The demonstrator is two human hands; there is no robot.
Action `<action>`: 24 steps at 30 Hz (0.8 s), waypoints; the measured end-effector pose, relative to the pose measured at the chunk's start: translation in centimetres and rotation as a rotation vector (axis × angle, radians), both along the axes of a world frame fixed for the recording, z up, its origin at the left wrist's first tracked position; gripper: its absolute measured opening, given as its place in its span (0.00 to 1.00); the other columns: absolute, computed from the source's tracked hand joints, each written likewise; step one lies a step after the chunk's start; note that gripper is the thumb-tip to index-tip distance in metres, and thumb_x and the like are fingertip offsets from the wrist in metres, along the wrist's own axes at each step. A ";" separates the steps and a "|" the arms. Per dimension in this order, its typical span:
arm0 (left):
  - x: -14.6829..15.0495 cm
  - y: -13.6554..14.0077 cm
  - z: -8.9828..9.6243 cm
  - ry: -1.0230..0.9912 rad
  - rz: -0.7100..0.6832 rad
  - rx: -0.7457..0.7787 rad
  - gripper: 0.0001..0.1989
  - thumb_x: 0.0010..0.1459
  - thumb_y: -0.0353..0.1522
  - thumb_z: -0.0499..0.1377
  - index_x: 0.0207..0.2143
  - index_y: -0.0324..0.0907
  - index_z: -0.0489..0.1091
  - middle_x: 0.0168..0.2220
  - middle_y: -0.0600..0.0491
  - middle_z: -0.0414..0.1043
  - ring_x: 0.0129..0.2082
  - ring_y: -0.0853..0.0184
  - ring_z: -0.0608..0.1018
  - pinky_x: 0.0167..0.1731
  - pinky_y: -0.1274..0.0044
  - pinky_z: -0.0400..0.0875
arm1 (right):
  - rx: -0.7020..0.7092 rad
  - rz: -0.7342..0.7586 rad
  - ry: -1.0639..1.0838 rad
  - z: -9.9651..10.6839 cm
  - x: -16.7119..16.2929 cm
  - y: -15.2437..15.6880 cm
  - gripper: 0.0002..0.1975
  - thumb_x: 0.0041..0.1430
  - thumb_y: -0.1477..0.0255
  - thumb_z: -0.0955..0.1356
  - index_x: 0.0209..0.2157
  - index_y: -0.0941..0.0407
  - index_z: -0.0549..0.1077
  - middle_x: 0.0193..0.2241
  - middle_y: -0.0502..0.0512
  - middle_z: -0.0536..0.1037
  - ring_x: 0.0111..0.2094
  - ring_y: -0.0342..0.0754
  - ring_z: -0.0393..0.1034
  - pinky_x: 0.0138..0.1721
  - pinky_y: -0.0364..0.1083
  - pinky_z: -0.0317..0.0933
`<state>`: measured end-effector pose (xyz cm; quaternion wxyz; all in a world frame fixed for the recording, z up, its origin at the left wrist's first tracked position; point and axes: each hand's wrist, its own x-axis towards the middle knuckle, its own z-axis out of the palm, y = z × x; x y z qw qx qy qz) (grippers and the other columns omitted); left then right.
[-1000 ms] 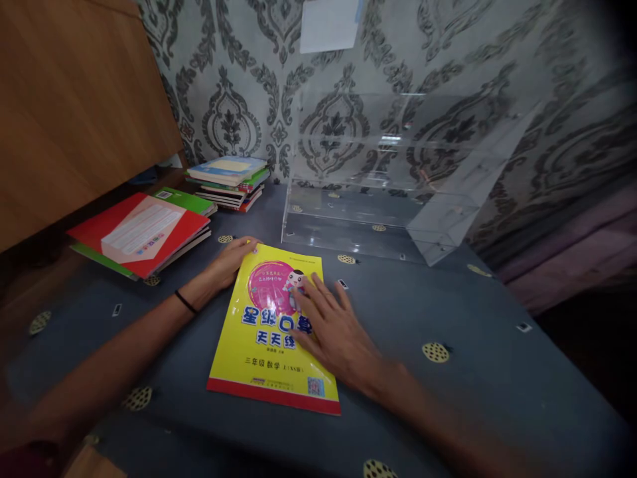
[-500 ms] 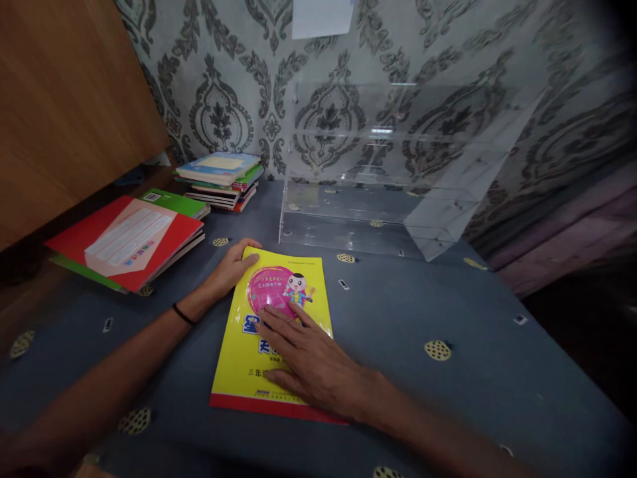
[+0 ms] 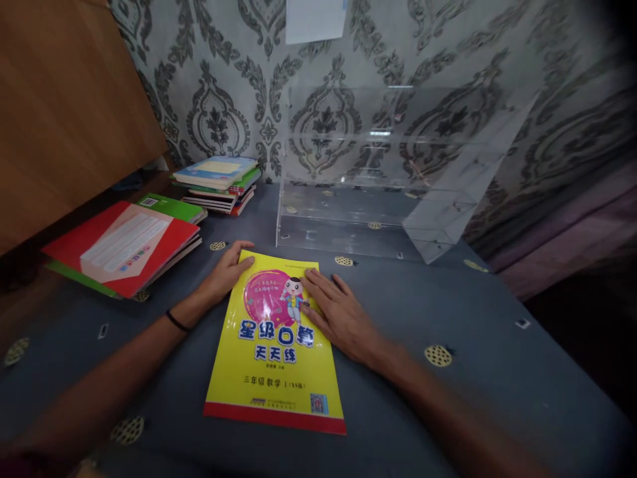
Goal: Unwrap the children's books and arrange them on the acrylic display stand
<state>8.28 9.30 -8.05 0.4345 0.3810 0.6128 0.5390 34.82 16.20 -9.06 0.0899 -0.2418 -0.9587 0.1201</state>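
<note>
1. The yellow book (image 3: 273, 372), edged red along its bottom, lies flat, cover up, on the dark blue-grey tablecloth (image 3: 398, 411), which is printed with yellow pineapples.
2. At the book's upper left corner, the left hand (image 3: 229, 273) has its thumb at the edge; its other fingers are partly hidden, so I cannot tell whether they pinch it. A black band (image 3: 176, 321) circles that wrist.
3. Over the book's upper right edge rests the right hand (image 3: 343, 315), palm down, fingers extended and fairly close together, thumb on the cover, grasping nothing.
4. Half a second ago the right hand lay across the cover's middle, hiding much of the title; now the title shows, while the left hand remains at the same corner.
5. Left of the book is a pile topped by a red book (image 3: 124, 242); beyond it, farther back, a second stack (image 3: 219, 179).
6. Behind the book and to its right stands a clear tiered rack (image 3: 438, 232).
7. Farther behind the book is the patterned wallpaper (image 3: 219, 126); a wooden panel (image 3: 70, 99) rises far left, pink fabric (image 3: 542, 252) far right.
</note>
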 end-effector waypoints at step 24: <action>0.9 -1.0 1.1 -0.781 -0.261 -0.124 0.17 0.67 0.39 0.58 0.45 0.31 0.74 0.36 0.38 0.81 0.31 0.59 0.84 0.36 0.71 0.79 | -1.075 -0.388 0.907 1.0 -0.4 -3.1 0.38 0.56 0.55 0.74 0.63 0.48 0.59 0.46 0.62 0.81 0.40 0.60 0.80 0.31 0.54 0.78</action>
